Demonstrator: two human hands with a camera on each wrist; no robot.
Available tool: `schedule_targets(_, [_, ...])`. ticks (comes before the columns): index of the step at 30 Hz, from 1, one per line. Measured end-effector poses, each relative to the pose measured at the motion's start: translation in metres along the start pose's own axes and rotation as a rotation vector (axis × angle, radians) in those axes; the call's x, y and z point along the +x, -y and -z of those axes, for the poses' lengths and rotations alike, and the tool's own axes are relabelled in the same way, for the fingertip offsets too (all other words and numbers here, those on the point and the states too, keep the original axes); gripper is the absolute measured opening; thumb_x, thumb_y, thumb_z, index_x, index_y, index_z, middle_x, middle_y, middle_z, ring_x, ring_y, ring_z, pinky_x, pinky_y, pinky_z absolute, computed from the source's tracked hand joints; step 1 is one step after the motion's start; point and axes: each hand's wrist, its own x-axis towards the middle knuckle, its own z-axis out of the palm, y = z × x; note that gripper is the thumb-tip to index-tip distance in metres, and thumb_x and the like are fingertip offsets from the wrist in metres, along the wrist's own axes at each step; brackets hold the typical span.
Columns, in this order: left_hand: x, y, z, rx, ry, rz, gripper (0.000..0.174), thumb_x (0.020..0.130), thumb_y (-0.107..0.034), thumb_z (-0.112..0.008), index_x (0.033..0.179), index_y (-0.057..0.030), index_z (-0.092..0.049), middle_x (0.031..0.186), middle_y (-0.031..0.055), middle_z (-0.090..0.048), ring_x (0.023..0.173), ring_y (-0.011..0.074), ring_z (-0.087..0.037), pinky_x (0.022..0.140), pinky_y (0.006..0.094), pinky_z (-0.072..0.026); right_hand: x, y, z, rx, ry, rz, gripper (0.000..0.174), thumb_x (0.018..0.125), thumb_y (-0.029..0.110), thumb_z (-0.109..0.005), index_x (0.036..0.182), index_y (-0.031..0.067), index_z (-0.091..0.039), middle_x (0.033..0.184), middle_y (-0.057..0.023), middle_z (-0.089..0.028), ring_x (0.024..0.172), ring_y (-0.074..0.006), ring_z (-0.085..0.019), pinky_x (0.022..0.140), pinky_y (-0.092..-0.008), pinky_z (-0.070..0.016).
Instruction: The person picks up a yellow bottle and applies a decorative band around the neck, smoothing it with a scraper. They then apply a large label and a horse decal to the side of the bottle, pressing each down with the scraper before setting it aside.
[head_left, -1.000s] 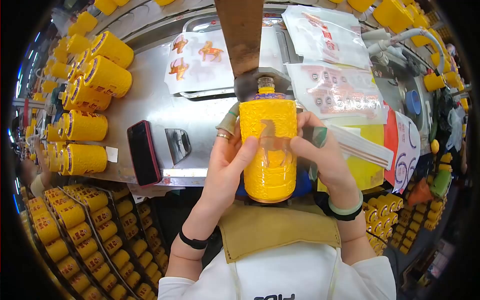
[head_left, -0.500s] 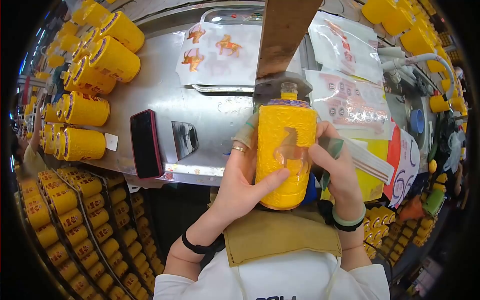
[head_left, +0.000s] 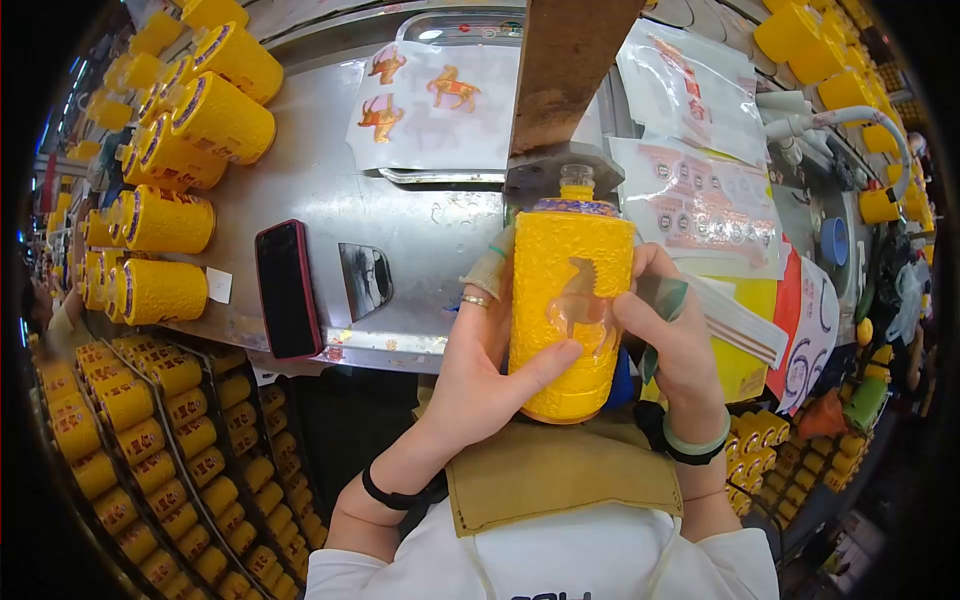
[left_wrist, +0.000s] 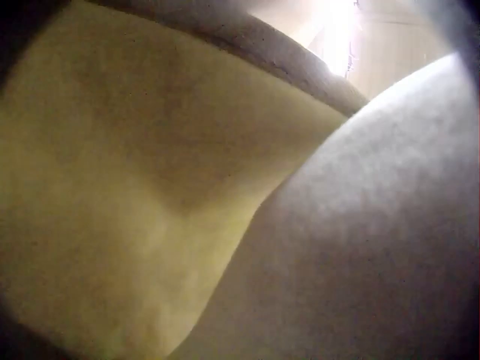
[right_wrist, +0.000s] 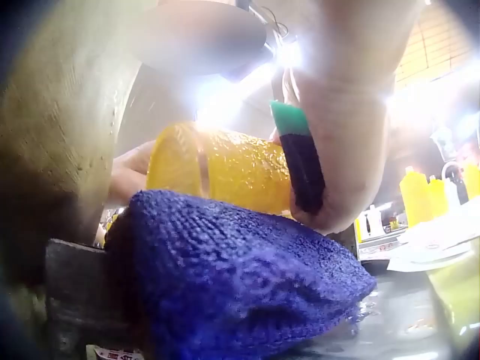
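Observation:
A yellow embossed bottle (head_left: 570, 350) with a clear glass neck lies between both hands, its neck pointing away from the person. On its upper face is a brown horse decal (head_left: 580, 292). The left hand (head_left: 478, 375) grips its left side, thumb laid across the lower part below the decal. At the right side, the right hand (head_left: 682, 335) holds the bottle, thumb at the decal's edge. A dark green strip (head_left: 662, 297) is tucked in the right hand; the right wrist view shows it as green and black. Beneath the bottle is a blue cloth (right_wrist: 240, 277).
A brown upright beam (head_left: 570, 80) stands just beyond the bottle neck. Left on the metal table (head_left: 410, 230) lie a phone (head_left: 286, 290) and several yellow bottles (head_left: 170, 220). Decal sheets (head_left: 435, 110) lie behind, more printed sheets (head_left: 695, 205) at right. Racks of bottles (head_left: 180, 450) stand lower left.
The left thumb has slid from beside the horse decal down to the lower part of the bottle. The head view has shifted, so bottle and hands appear farther right. Little differs over the last half second.

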Motion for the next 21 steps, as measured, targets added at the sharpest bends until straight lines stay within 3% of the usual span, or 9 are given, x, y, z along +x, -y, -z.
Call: schedule_targets(21, [0.0009, -0.001, 0.0004, 0.002, 0.003, 0.008, 0.094, 0.094, -0.002, -0.074, 0.165, 0.0006, -0.013, 0.164, 0.0168, -0.031, 0.153, 0.0273, -0.032, 0.126, 0.0422, -0.0269, -0.0001, -0.0004, -0.0026, 0.013, 0.016, 0.041, 0.028, 0.096, 0.013, -0.078, 0.105, 0.0089, -0.052, 0.095, 0.0012, -0.058, 0.09, -0.0091, -0.061, 0.082, -0.0241, -0.0477])
